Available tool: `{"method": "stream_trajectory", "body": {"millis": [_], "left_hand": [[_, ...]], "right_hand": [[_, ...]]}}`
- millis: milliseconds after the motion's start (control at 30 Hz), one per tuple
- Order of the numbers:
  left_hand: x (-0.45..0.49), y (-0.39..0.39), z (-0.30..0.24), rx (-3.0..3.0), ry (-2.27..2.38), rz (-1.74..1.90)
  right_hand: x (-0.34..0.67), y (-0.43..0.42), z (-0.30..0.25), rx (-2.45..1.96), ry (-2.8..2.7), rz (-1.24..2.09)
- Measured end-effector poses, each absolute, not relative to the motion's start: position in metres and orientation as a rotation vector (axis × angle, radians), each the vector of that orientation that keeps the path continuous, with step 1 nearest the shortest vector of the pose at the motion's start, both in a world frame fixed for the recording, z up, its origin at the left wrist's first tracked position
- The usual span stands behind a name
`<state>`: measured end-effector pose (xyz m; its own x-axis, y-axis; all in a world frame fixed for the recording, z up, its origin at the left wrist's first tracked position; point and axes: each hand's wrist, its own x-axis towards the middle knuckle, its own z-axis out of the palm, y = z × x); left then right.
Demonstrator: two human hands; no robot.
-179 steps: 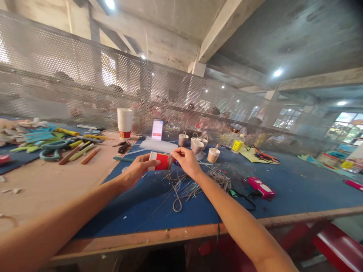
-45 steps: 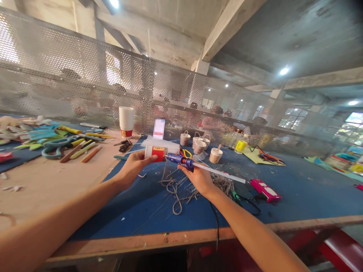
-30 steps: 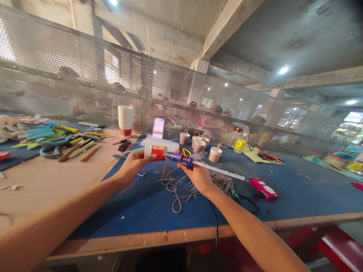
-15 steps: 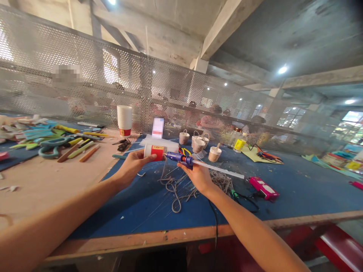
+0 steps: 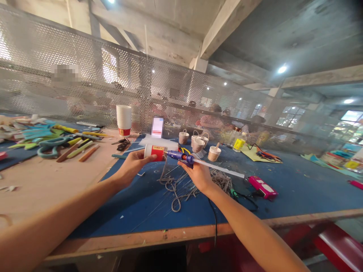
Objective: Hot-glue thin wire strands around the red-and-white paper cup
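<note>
A red and white paper cup [image 5: 159, 153] lies on its side in the grip of my left hand [image 5: 138, 162], thumb across its red band. My right hand [image 5: 198, 174] is closed round a blue hot glue gun [image 5: 181, 156], its nozzle pointing left at the base of the cup. Whether the tip touches the cup I cannot tell. From the gun's rear a long clear glue stick [image 5: 222, 169] juts out to the right. Beneath the hands, a grey cord [image 5: 176, 200] hangs and coils on the blue table mat [image 5: 113, 219].
Several small cord-handled cups [image 5: 197, 143] stand behind the gun. A stack of paper cups [image 5: 124, 120] and a phone [image 5: 157, 127] are at the back. Scissors [image 5: 51, 147] and other tools lie left. A pink box [image 5: 262, 187] sits right. A perforated metal screen [image 5: 170, 83] closes off the far side.
The glue gun's nozzle has shifted very slightly right relative to the cup. Both hands keep their grips, and the view has barely moved.
</note>
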<state>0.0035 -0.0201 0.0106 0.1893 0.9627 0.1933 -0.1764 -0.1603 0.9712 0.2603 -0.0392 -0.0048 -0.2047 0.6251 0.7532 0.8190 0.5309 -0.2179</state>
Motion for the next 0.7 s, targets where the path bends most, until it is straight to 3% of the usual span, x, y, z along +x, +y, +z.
{"method": "stream_trajectory", "body": {"millis": [700], "left_hand": [[0.0055,-0.0258,0.0174,1.434,0.890,1.248]], "right_hand": [[0.2613,-0.0371,-0.0054,-1.266,-1.910,-0.365]]}}
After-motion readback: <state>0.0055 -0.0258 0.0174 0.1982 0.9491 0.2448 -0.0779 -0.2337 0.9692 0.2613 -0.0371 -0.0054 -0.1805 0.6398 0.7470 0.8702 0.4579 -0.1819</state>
